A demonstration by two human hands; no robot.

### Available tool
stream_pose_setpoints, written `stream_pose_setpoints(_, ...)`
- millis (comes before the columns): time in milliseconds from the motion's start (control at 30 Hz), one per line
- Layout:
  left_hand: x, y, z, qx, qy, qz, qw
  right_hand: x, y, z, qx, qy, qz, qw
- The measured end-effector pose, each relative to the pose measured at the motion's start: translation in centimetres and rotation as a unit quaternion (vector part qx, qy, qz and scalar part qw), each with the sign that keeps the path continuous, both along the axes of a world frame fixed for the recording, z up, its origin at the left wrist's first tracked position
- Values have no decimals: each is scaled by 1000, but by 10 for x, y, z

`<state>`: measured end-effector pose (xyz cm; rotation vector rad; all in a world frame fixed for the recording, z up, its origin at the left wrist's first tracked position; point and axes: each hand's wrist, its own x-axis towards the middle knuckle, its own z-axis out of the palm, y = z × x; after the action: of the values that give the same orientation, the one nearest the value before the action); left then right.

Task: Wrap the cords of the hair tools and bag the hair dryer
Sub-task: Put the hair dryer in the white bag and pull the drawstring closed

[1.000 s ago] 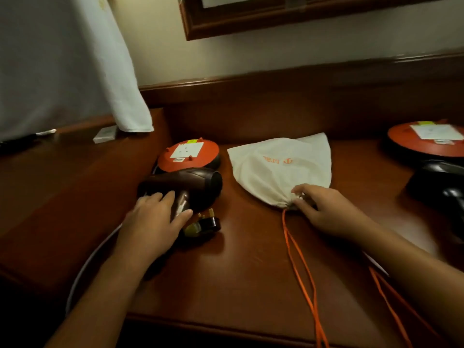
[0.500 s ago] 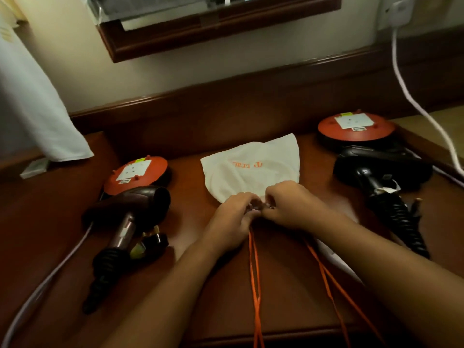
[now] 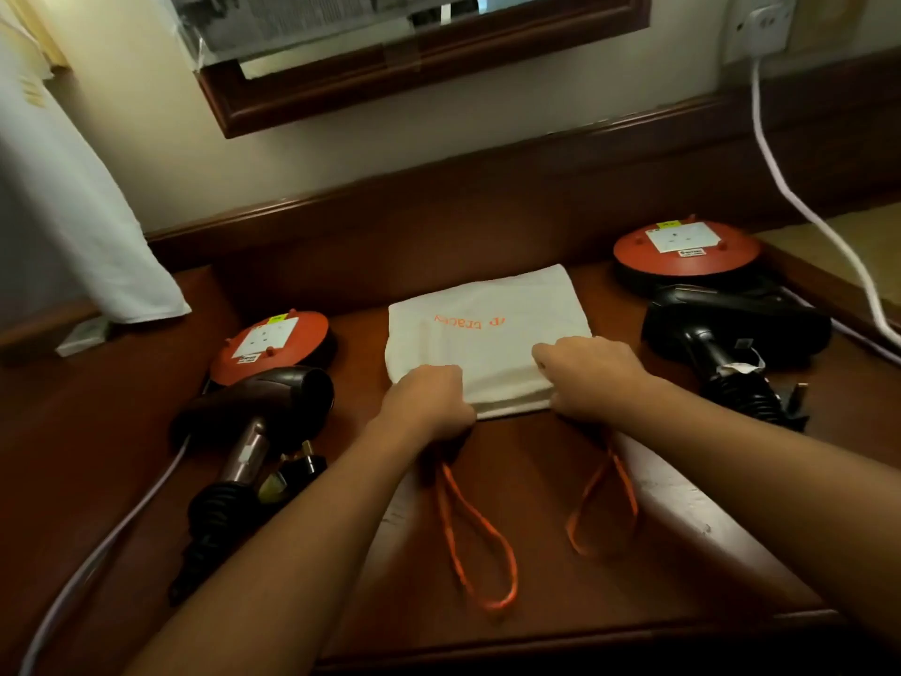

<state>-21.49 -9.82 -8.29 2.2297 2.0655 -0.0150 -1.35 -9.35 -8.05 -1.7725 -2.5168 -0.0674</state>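
drawstring bag (image 3: 487, 344) of white cloth is lying flat mid-desk, orange lettering facing up, mouth edge toward the person. left hand (image 3: 429, 400) is gripping the near left corner of the mouth, fingers curled into the fabric. right hand (image 3: 585, 378) is gripping the near right corner the same way. the mouth edge is stretching straight between the two fists.

two orange drawstring loops are trailing from under the hands onto the wooden desk (image 3: 536, 592): left loop (image 3: 480, 544) and right loop (image 3: 604, 505), lying apart from each other.

dark hair dryer (image 3: 258, 412) is lying left of the bag, outside it, its barrel just in front of an orange cable reel (image 3: 273, 341). a plug (image 3: 304, 468) is sitting beside the handle. a pale cord (image 3: 97, 553) is running off toward the near left edge.

second hair dryer (image 3: 721, 329) is lying right of the bag, in front of a second orange reel (image 3: 685, 248). a white cable (image 3: 804, 207) is hanging from a wall socket (image 3: 760, 22) at upper right.
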Motion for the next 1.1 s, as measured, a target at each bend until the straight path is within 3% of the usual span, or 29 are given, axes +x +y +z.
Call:
stream_pose_setpoints(67,-5,-6,1,7,32,13,999,11,-4,3,36,3,-4,999)
stream_pose_setpoints(200,-24,-15,15,115,62,38,991,39,-11,8,120,-20,12,992)
stream_pose_setpoints(333,-50,-19,35,151,-26,36,988,57,-18,8,159,5,25,987)
stream_pose_setpoints(500,-78,-48,58,197,-173,25,965,57,-20,30,96,195,-47,975)
stream_pose_setpoints(633,-97,-73,61,174,-214,45,960,58,-24,39,37,187,-92,977)
stream_pose_setpoints(800,-105,-108,48,128,-241,0,962,37,-46,36,-36,161,-1,986)
stream_pose_setpoints(900,-122,-135,38,231,-224,11,947,17,-61,37,-35,106,62,992)
stream_pose_setpoints(967,-144,-153,29,278,-199,40,939,3,-71,35,-37,116,124,985)
stream_pose_setpoints(1033,-165,-166,19,247,-164,92,951,-13,-77,29,-41,140,176,973)
stream_pose_setpoints(1100,-180,-175,12,161,-126,132,970,-31,-78,25,-28,123,207,970)
